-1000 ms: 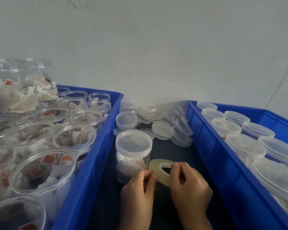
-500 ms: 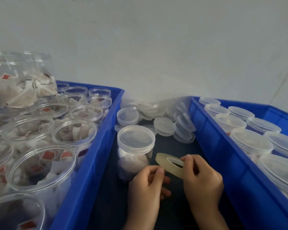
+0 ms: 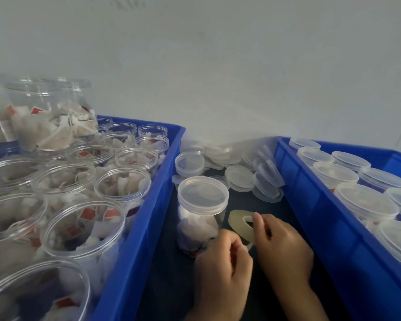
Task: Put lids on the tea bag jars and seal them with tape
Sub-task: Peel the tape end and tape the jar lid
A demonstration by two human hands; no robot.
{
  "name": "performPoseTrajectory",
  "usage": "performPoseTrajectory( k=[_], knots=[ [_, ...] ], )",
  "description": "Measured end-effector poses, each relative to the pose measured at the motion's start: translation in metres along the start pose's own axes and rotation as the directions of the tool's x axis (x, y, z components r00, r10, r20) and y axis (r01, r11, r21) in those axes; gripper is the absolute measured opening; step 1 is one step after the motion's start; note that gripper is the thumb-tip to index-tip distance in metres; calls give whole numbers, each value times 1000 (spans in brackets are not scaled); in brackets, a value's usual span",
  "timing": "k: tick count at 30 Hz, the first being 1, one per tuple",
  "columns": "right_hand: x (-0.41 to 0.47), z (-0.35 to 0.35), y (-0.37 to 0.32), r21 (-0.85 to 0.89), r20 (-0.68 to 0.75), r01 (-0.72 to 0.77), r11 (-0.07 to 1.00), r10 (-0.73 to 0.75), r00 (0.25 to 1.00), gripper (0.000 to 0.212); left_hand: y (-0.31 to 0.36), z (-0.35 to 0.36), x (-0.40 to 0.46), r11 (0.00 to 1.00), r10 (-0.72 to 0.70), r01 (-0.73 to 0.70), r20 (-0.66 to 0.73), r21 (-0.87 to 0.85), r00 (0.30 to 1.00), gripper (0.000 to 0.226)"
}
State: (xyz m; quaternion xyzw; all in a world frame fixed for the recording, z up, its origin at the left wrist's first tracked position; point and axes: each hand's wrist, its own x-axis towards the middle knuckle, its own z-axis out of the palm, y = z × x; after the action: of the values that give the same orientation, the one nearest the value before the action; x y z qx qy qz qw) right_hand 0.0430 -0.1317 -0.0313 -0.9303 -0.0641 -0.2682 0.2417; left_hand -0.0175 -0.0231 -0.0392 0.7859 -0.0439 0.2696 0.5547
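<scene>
the left hand (image 3: 222, 272) has its fingers curled, pinching at the tape's loose end, just beside the right hand (image 3: 285, 249), which grips the tape roll (image 3: 237, 224). the lidded jar (image 3: 200, 212) stands just beyond the left hand; loose lids (image 3: 240, 178) lie farther off.

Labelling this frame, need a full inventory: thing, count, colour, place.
lidded jar: one, clear, dark surface between the crates
tape roll: one, pale yellowish, right of that jar
loose lids: many, translucent, piled behind the jar
left crate: one, blue, holds open jars of tea bags
right crate: one, blue, holds capped jars
large jar: one, clear, far left
left hand: fingers curled, by the jar's base
right hand: grip on the tape roll
</scene>
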Motion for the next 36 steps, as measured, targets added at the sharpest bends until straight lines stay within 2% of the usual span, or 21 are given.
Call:
performPoseTrajectory(
  k=[2,3,5,9,11,12,14,17,20,21,23,26,36],
  knots=[
    [2,-3,0,-17,173,57,998,-54,983,60,-6,-7,5,957,221,-197,-95,214,971,19],
    [3,-7,0,15,240,89,996,-90,967,67,-8,-9,8,921,300,-254,-123,295,946,19],
    [4,-12,3,102,362,111,989,-141,922,73,-9,-10,12,882,369,-292,-156,371,916,19],
    [6,-23,15,186,636,-52,981,-80,767,71,-9,-15,16,893,322,-205,-250,401,913,14],
    [6,-29,18,162,706,-105,981,-41,707,71,-8,-17,17,933,242,-126,-331,336,912,6],
    [5,-31,19,160,707,-106,981,-39,706,71,-9,-16,18,947,222,-114,-357,299,907,6],
    [2,-31,17,193,629,-92,977,-52,776,64,-9,-13,17,964,205,-117,-385,240,900,14],
    [-2,-30,10,199,393,-73,977,-11,919,60,-6,-12,17,981,180,-134,-415,140,892,25],
    [-5,-33,6,269,233,-99,958,35,972,58,-4,-14,18,966,259,-228,-402,124,878,23],
    [-6,-35,4,310,190,-90,947,32,981,55,-2,-15,18,952,307,-273,-383,141,871,20],
    [-8,-38,0,341,129,-58,938,14,992,52,1,-15,16,924,381,-341,-336,173,861,33],
    [-9,-41,-3,334,67,-26,942,4,998,53,0,-14,16,896,429,-355,-307,267,850,43],
    [-12,-44,-3,276,-202,142,951,-87,975,47,-7,-21,22,888,432,-329,-336,322,837,18]
  ],
)
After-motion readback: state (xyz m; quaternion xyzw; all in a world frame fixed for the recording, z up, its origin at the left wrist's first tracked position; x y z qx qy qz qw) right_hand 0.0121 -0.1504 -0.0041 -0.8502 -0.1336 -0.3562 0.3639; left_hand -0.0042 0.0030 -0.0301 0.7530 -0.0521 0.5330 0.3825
